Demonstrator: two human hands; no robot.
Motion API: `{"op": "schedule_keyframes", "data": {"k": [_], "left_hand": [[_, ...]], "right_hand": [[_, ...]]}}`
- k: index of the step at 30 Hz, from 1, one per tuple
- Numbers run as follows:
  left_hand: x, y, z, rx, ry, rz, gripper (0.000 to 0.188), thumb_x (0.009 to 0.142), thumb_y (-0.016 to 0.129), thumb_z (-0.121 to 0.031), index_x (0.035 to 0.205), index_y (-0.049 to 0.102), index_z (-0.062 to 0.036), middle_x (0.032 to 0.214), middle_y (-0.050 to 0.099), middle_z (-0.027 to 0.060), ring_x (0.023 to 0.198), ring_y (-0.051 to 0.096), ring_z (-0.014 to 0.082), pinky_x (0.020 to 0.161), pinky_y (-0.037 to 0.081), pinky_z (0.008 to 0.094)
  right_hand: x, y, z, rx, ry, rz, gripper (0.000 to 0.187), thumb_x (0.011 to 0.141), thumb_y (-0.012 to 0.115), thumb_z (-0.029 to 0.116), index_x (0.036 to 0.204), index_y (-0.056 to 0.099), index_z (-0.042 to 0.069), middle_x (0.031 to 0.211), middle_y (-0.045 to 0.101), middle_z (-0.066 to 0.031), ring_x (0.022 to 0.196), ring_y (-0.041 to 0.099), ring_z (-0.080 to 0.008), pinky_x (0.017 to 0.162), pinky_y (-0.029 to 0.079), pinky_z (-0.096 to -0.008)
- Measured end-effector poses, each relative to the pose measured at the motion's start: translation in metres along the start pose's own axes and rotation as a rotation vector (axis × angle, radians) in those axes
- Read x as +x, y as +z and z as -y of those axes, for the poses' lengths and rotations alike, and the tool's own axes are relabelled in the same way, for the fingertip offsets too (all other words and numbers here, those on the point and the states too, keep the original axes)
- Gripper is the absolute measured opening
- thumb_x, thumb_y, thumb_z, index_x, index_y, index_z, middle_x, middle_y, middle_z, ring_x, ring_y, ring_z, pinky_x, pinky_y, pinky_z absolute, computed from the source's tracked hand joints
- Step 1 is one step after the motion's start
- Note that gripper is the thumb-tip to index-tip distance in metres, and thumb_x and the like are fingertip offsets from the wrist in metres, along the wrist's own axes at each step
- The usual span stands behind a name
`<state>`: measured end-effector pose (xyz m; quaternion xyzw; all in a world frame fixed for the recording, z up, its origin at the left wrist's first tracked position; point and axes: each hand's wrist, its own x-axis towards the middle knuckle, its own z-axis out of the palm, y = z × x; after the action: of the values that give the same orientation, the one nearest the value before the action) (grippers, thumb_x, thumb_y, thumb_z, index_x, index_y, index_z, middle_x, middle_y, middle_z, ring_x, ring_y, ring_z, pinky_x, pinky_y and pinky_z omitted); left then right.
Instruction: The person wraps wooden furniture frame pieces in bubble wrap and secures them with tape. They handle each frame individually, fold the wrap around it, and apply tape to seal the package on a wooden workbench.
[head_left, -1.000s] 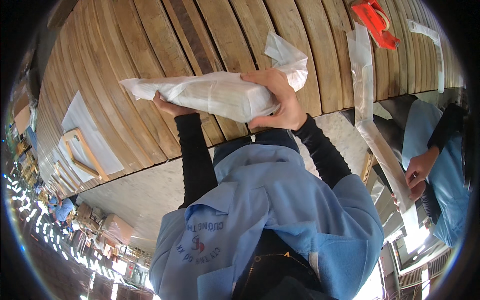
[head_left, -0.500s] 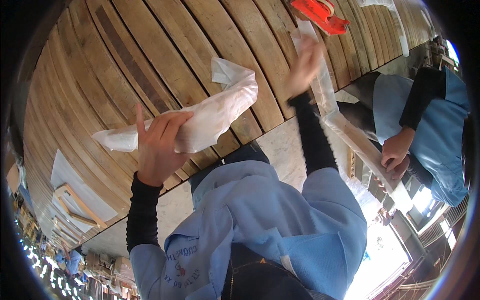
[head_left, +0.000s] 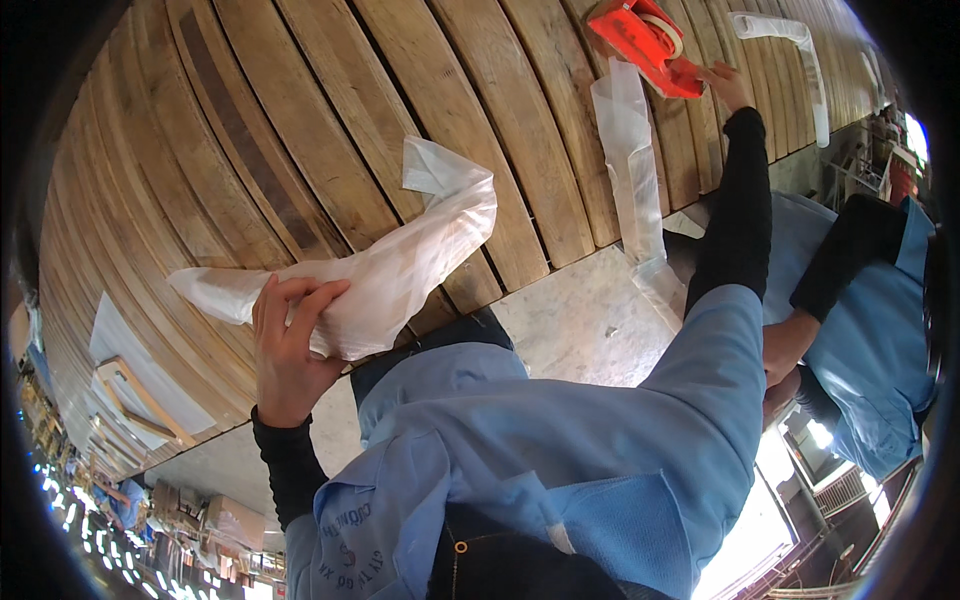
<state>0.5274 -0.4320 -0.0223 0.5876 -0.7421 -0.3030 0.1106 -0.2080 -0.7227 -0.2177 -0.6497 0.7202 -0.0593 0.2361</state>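
Under my left hand [head_left: 292, 350] lies a curved piece wrapped in translucent white film [head_left: 410, 265], near the front edge of the slatted table. The fingers curl over its lower left part; a flap of film sticks up at its far end. My right arm stretches out to the far right, and my right hand [head_left: 730, 86] has its fingertips at the near end of a red tape dispenser [head_left: 635, 40]. A tan tape roll [head_left: 664, 35] sits in it. The fingers look pinched together, but anything thin between them is too small to make out.
A long film-wrapped strip [head_left: 630, 165] lies beside the dispenser and runs past the table edge. Another wrapped angled piece [head_left: 808, 70] rests farther right. A co-worker in blue [head_left: 850, 320] stands close at right. A wooden frame piece [head_left: 145, 400] and white sheet [head_left: 115, 330] lie left.
My right hand has moved from the long wrapped strip, farther right, to the tape dispenser. My left hand and the wrapped piece appear slightly lower and more to the left.
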Motion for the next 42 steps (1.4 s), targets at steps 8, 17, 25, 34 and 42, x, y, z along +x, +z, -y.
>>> {"op": "schedule_keyframes", "data": {"k": [8, 17, 25, 34, 42], "left_hand": [[0.006, -0.001, -0.002, 0.019, 0.034, -0.002, 0.071, 0.052, 0.093, -0.015, 0.119, 0.070, -0.0178, 0.109, 0.060, 0.0043, 0.109, 0.059, 0.0272, 0.112, 0.039, 0.0535], [-0.018, 0.007, 0.003, -0.016, 0.031, -0.050, 0.066, 0.059, 0.090, -0.017, 0.122, 0.070, -0.0220, 0.109, 0.057, 0.0001, 0.110, 0.058, 0.0230, 0.115, 0.032, 0.0567], [-0.056, 0.032, 0.006, -0.066, 0.101, -0.155, 0.059, 0.061, 0.086, -0.021, 0.118, 0.072, -0.0256, 0.109, 0.058, -0.0023, 0.112, 0.057, 0.0205, 0.120, 0.020, 0.0585], [-0.099, 0.068, 0.014, 0.063, 0.183, -0.282, 0.061, 0.058, 0.077, -0.017, 0.117, 0.071, -0.0279, 0.105, 0.056, -0.0056, 0.107, 0.056, 0.0161, 0.116, 0.019, 0.0540], [-0.075, 0.034, 0.004, 0.061, 0.202, -0.076, 0.068, 0.064, 0.085, -0.026, 0.129, 0.066, -0.0262, 0.104, 0.052, 0.0004, 0.105, 0.055, 0.0192, 0.103, 0.028, 0.0501]], "right_hand": [[-0.050, 0.008, -0.040, -0.219, 0.426, -0.258, 0.046, 0.092, 0.066, 0.047, 0.110, 0.078, 0.007, 0.114, 0.073, -0.0167, 0.112, 0.068, -0.0319, 0.099, 0.049, -0.0425], [-0.146, 0.064, 0.162, 0.298, 0.389, -0.603, 0.040, 0.094, 0.064, 0.039, 0.107, 0.078, 0.005, 0.094, 0.075, -0.0094, 0.086, 0.069, -0.0202, 0.077, 0.052, -0.0379], [-0.298, 0.105, 0.504, 1.105, 0.113, 0.945, 0.027, 0.094, 0.070, 0.027, 0.089, 0.077, 0.002, 0.065, 0.064, -0.0032, 0.049, 0.049, -0.0051, 0.043, 0.033, -0.0228], [-0.338, 0.126, 0.492, 0.418, 0.192, 1.148, 0.063, 0.093, 0.066, 0.060, 0.070, 0.069, 0.001, 0.056, 0.064, -0.0084, 0.042, 0.054, -0.0102, 0.038, 0.039, -0.0245], [-0.401, 0.169, 0.384, 0.229, 0.340, 1.270, 0.065, 0.090, 0.065, 0.067, 0.079, 0.069, 0.003, 0.063, 0.065, -0.0050, 0.050, 0.060, -0.0094, 0.044, 0.044, -0.0234]]}}
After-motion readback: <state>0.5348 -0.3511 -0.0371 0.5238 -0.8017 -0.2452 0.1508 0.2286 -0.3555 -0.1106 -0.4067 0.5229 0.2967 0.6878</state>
